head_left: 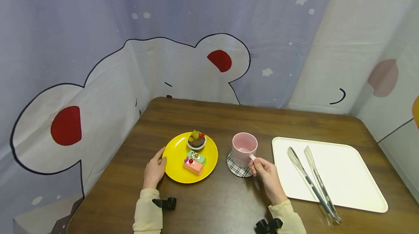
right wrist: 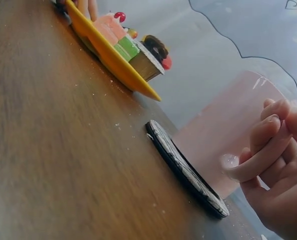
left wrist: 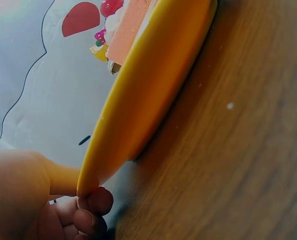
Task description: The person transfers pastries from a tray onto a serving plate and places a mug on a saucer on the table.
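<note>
On the yellow plate (head_left: 176,172) lie a pink cake slice (head_left: 193,167), a green cake slice (head_left: 198,157) and a small chocolate tart (head_left: 196,142) topped with fruit. My left hand (head_left: 155,168) pinches the plate's left rim, thumb above and fingertips under it in the left wrist view. A pink mug (head_left: 243,154) stands upright on a round checked coaster (head_left: 238,170). My right hand (head_left: 266,176) grips the mug by its handle (right wrist: 258,165), with fingers curled through it.
To the right is a white tray (head_left: 353,175) bearing two metal utensils: a slotted one (head_left: 309,179) and another beside it (head_left: 322,183), their handles jutting past the front rim. A printed curtain (head_left: 183,70) hangs behind the wooden table (head_left: 203,205).
</note>
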The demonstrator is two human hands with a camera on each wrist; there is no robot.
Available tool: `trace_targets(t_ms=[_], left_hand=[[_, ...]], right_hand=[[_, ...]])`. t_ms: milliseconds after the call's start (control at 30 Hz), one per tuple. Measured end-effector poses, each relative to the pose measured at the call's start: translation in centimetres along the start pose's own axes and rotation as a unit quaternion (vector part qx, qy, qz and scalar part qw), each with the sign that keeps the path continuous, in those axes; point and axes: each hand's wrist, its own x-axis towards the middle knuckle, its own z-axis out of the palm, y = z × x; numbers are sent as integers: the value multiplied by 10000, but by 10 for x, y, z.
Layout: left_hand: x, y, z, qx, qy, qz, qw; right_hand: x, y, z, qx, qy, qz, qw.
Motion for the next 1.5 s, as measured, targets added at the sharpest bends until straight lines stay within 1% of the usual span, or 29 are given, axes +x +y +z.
trace_targets(t_ms=[300, 533, 733, 1200, 1500], left_hand=[[2, 1, -1, -41, -26, 78, 10000], [2, 2, -3, -31, -31, 136, 9999], [3, 2, -3, -25, -76, 96, 9999], [2, 2, -3, 8, -12, 47, 10000], [0, -2, 1, -6, 76, -45, 10000]], right_hand=[[-2, -3, -3, 1, -126, 159, 9998], [-3, -4, -3, 103, -246, 311, 9992], [-2, -6, -3, 109, -334, 408, 9985], [-1, -6, -4, 178, -572, 643, 9961], [-1, -1, -6, 156, -709, 703, 9949]])
